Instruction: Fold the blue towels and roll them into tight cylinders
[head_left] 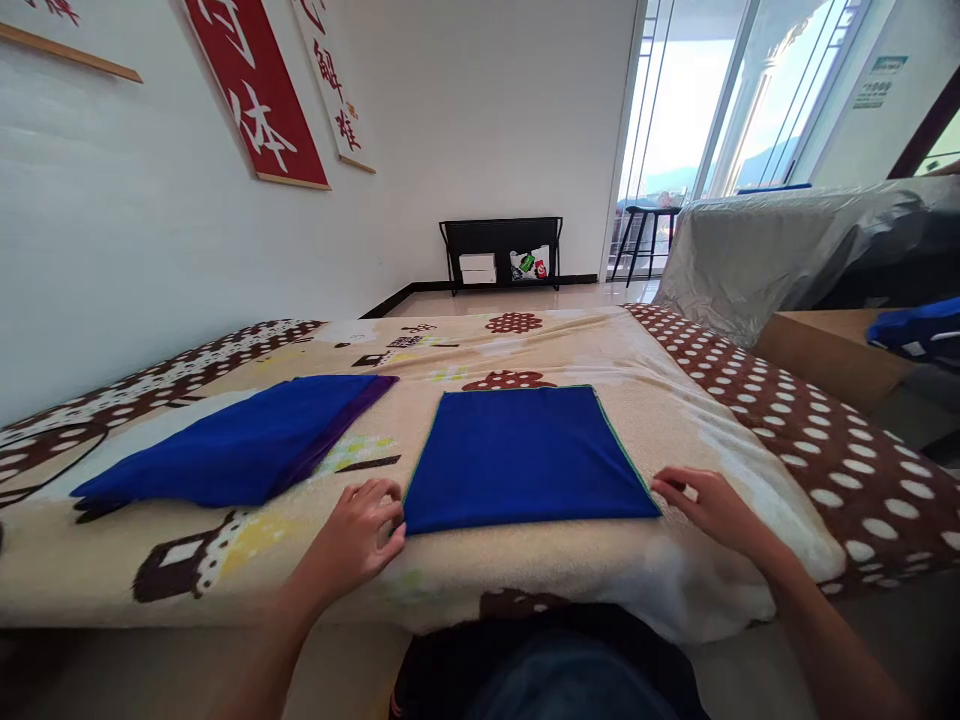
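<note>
A blue cloth [525, 455] with a thin green edge lies flat as a near square on the bed in front of me. At its near left corner, my left hand [364, 530] has its fingers curled, thumb and fingertips closed about the cloth's edge. My right hand [701, 502] is at the right side, just above the near right corner, its fingertips pinched together at the border. To the left lies a second blue cloth [225, 440], folded in layers, with a purple strip along its right side.
A cream patterned blanket [600, 570] with brown polka-dot borders covers the bed. A dark cable [67, 460] lies at the left. Beyond the bed stand a black rack [501, 238] and a stool [651, 225]. At the right are plastic-covered furniture [772, 245] and a cardboard box [825, 350].
</note>
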